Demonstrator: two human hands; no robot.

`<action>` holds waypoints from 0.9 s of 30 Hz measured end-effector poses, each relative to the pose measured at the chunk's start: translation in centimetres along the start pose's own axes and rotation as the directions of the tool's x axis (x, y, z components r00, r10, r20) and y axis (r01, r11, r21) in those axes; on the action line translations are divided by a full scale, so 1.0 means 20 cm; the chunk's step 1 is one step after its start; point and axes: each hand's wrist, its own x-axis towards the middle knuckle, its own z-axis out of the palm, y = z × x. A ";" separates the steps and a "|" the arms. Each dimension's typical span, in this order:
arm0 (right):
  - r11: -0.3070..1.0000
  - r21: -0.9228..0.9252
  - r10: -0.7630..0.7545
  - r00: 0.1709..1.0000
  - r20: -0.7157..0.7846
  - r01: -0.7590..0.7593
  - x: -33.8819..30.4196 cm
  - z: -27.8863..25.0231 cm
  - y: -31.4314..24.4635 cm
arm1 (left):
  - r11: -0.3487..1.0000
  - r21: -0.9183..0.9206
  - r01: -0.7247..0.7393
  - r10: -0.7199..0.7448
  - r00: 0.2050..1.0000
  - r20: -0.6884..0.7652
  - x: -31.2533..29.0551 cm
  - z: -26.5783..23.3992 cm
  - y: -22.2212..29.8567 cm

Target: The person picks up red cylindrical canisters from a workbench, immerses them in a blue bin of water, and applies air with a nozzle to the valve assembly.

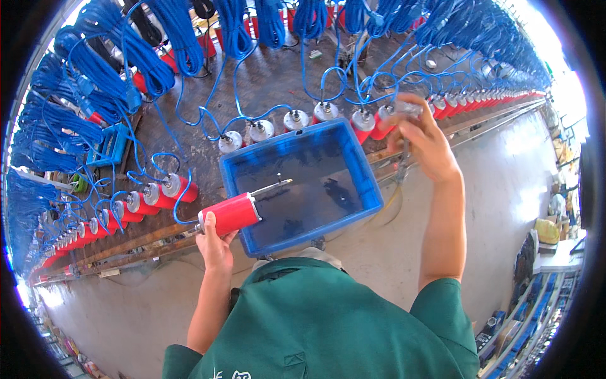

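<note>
My left hand (216, 247) is closed around the rear end of a red cylinder (232, 213), tilted over the near left side of a blue plastic tub (372, 189). From the cylinder's silvery end a thin metal shaft (270, 187) points right, above the tub's dark inside. A blue cable (180, 213) runs from its other end. My right hand (424, 136) is raised past the tub's right side, near the row of standing red cylinders (362, 125). Its fingers are curled and smeared by motion around a greyish thing I cannot make out. Below it hangs a blurred dark-and-red piece (401, 169).
A long brown worktable (278, 82) carries rows of red cylinders with silvery tops, curving off left and right. Bundled blue cables (180, 38) hang along its far side. A small blue crate (108, 145) sits at left. Shelving with goods (514, 328) stands at lower right.
</note>
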 end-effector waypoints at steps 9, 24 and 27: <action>0.731 -0.345 0.470 0.801 -0.371 -0.588 -0.32 -0.92 1.21 | 0.996 0.080 -0.045 0.031 0.986 0.162 0.03 0.48 -0.20; 0.741 -0.470 0.317 0.867 -0.385 -0.480 0.16 -0.96 1.55 | 0.931 0.156 0.330 -0.346 0.935 0.083 0.35 0.36 -0.59; 0.292 -0.917 0.054 0.962 -0.266 -0.270 0.17 -0.78 1.51 | 0.920 0.199 0.338 -0.354 0.934 0.051 0.33 0.23 -0.60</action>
